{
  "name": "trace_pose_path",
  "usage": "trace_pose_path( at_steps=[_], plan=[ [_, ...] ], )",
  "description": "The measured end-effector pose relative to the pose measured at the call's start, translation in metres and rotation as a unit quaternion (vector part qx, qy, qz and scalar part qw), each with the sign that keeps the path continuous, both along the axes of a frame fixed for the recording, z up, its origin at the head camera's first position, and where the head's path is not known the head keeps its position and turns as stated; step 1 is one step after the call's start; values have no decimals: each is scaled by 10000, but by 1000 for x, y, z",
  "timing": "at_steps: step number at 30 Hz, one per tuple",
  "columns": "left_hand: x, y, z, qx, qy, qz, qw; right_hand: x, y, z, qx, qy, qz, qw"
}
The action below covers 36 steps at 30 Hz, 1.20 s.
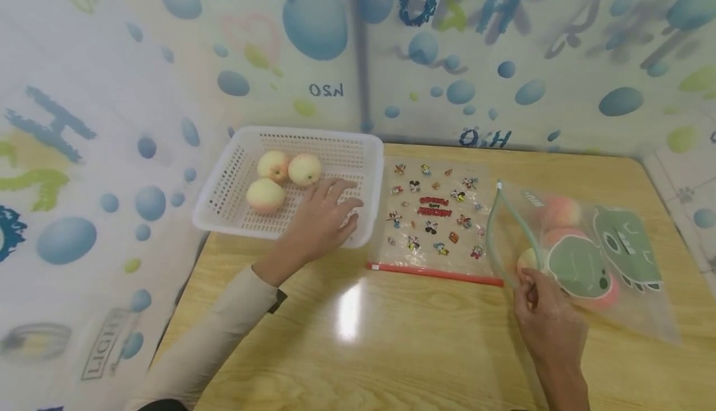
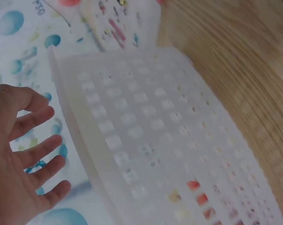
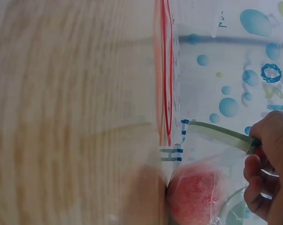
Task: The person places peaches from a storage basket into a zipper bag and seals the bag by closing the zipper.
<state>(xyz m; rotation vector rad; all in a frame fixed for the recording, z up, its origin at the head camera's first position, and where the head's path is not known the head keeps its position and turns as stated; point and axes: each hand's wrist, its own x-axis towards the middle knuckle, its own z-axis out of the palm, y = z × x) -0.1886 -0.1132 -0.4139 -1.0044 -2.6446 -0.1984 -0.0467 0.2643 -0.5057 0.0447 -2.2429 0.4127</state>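
The left hand [image 1: 323, 217] is over the lower right part of a white basket [image 1: 373, 181] in the left half of the head view, its fingers spread apart and holding nothing. Three pale peaches [image 1: 265, 196] sit together in the basket's left and middle part, just beyond that hand's fingers. In the left wrist view the hand is at the left edge, the basket's perforated side filling the middle.

At the lower right of the head view, the right hand [image 1: 550, 318] has its thumb and fingers pinched on the green edge of a clear zip bag [image 1: 637, 237] with green cartoon prints. The bag's mouth gapes toward the left, and several peaches [image 1: 561, 213] show inside it, one close to the mouth by the fingers.

Between basket and green-edged bag, a clear bag with a red zip [image 1: 433, 230], printed with small cartoon figures, lies flat on the wooden bench [image 1: 403, 349]. A backdrop with blue bubbles [image 1: 313, 19] runs across the top of the frame. A light sleeve [image 1: 224, 318] covers the left forearm.
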Motion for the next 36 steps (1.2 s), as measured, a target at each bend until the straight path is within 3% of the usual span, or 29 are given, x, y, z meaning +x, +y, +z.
trace_pose_path(
  at_steps=[9,13,19,24,34,36],
  plan=[
    [-8,-35,-6,409,408,79,9983,0,-1,3,5,90,41,10000],
    [-10,-47,-5,578,331,202,9976,1,-2,0,58,156,-3,9999],
    [-11,-65,-4,303,0,609,9977,3,-3,-5,35,267,-27,9996],
    [-14,-75,-4,-48,108,945,9955,5,0,-4,39,40,-74,10000],
    [-29,-97,2,-774,-100,1293,9885,6,7,1,105,-302,-20,9995],
    [-33,-104,1,-755,-166,1368,9876,6,8,2,103,-409,10,9991]
  ],
)
